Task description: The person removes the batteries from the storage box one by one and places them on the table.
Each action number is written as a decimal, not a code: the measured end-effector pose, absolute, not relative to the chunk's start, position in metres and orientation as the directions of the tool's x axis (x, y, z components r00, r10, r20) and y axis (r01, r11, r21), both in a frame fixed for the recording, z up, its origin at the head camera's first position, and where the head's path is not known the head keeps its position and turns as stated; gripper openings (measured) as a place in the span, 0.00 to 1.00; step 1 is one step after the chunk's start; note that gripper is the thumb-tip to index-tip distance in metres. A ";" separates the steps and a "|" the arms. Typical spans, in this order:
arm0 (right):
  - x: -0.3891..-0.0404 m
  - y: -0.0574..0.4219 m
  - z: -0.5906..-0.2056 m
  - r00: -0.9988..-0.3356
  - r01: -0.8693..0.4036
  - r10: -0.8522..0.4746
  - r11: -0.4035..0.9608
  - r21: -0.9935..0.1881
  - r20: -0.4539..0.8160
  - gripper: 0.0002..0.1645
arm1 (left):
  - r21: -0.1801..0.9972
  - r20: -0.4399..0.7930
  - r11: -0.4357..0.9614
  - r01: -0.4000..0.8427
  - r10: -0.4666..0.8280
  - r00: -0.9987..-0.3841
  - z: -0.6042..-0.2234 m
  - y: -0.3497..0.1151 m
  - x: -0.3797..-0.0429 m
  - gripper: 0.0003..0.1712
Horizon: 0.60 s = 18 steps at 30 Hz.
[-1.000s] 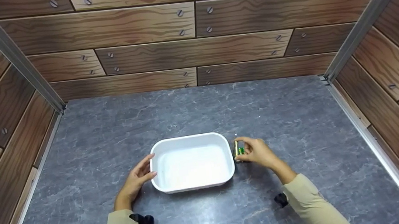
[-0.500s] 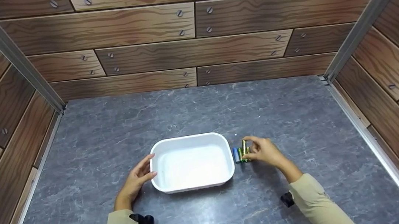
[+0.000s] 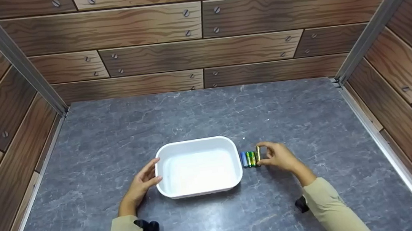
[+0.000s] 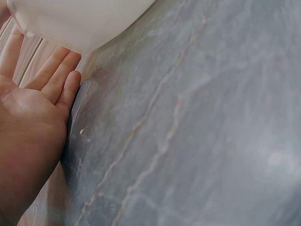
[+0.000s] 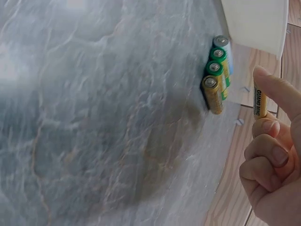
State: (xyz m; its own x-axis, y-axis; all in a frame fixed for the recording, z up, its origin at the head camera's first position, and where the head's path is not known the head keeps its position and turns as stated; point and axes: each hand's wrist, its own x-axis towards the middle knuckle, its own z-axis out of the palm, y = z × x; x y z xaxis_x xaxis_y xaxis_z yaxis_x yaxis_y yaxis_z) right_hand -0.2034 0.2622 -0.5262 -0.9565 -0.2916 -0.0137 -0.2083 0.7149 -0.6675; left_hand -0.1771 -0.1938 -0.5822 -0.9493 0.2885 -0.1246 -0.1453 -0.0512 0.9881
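Observation:
A white rectangular basin (image 3: 200, 191) stands mid-table. My left hand (image 3: 137, 189) rests at its left end, thumb and index fingertips at the rim; in the left wrist view, straight fingers (image 4: 56, 77) reach to its outer wall. My right hand (image 3: 279, 157) pinches a gold battery (image 5: 260, 101) between thumb and forefinger, its remaining fingers curled in. That battery is raised, with lettering on its side. Beside the basin's right end lie a blue battery (image 3: 244, 160), two green-and-gold batteries (image 3: 251, 159) and another gold battery (image 5: 213, 99), side by side in a row.
The grey marbled table (image 3: 198, 112) is enclosed by wood-patterned walls (image 3: 150, 58) at the back and sides. Metal posts (image 3: 377, 28) stand at its back corners. A black wrist camera (image 3: 151, 228) sits by the left sleeve.
My right hand has moved rightward along the battery row, a gold battery between its fingertips, and the blue and green batteries have come into view. The left hand and basin stay put.

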 end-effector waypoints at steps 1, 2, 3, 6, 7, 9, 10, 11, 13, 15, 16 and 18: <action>-0.204 0.263 -0.527 -0.957 -0.203 -0.288 0.719 -0.665 -0.020 0.32 | 0.989 -0.122 -0.050 -0.142 0.290 -0.949 -0.582 -0.194 -0.177 0.43; -0.204 0.264 -0.528 -0.959 -0.193 -0.283 0.724 -0.663 -0.030 0.32 | 0.988 -0.123 -0.051 -0.144 0.292 -0.949 -0.583 -0.194 -0.177 0.43; -0.204 0.264 -0.528 -0.960 -0.185 -0.279 0.729 -0.660 -0.039 0.32 | 0.988 -0.123 -0.053 -0.144 0.292 -0.948 -0.583 -0.194 -0.177 0.43; -0.205 0.266 -0.530 -0.962 -0.168 -0.268 0.737 -0.655 -0.055 0.32 | 0.988 -0.120 -0.058 -0.143 0.292 -0.949 -0.583 -0.194 -0.178 0.43; -0.205 0.267 -0.531 -0.962 -0.165 -0.266 0.738 -0.655 -0.058 0.32 | 0.988 -0.120 -0.060 -0.143 0.294 -0.948 -0.583 -0.194 -0.178 0.43; -0.205 0.269 -0.532 -0.963 -0.163 -0.265 0.738 -0.655 -0.059 0.33 | 0.987 -0.122 -0.063 -0.146 0.295 -0.948 -0.583 -0.194 -0.178 0.44; -0.205 0.270 -0.532 -0.963 -0.162 -0.263 0.739 -0.655 -0.059 0.33 | 0.987 -0.122 -0.064 -0.147 0.296 -0.947 -0.583 -0.194 -0.178 0.44; -0.205 0.270 -0.533 -0.964 -0.158 -0.260 0.740 -0.654 -0.061 0.33 | 0.987 -0.122 -0.063 -0.147 0.296 -0.947 -0.583 -0.194 -0.178 0.44; -0.206 0.272 -0.535 -0.964 -0.158 -0.259 0.746 -0.647 -0.063 0.33 | 0.987 -0.126 -0.061 -0.150 0.297 -0.947 -0.583 -0.194 -0.178 0.44; -0.206 0.273 -0.536 -0.965 -0.158 -0.255 0.758 -0.633 -0.065 0.32 | 0.987 -0.130 -0.057 -0.153 0.296 -0.946 -0.583 -0.194 -0.178 0.43; -0.207 0.274 -0.537 -0.964 -0.162 -0.258 0.762 -0.627 -0.065 0.32 | 0.986 -0.133 -0.055 -0.155 0.294 -0.947 -0.582 -0.194 -0.178 0.43; -0.207 0.274 -0.538 -0.963 -0.162 -0.260 0.768 -0.620 -0.071 0.32 | 0.986 -0.134 -0.053 -0.155 0.291 -0.947 -0.582 -0.194 -0.177 0.43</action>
State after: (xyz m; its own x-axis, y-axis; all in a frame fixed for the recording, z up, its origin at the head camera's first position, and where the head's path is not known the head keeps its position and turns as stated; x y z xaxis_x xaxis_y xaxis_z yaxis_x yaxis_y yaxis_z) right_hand -0.2071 0.2745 -0.5383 -0.9631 -0.2598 -0.0707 -0.1615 0.7676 -0.6202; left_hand -0.1772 -0.1938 -0.5817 -0.9472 0.2914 -0.1335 -0.1555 -0.0534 0.9864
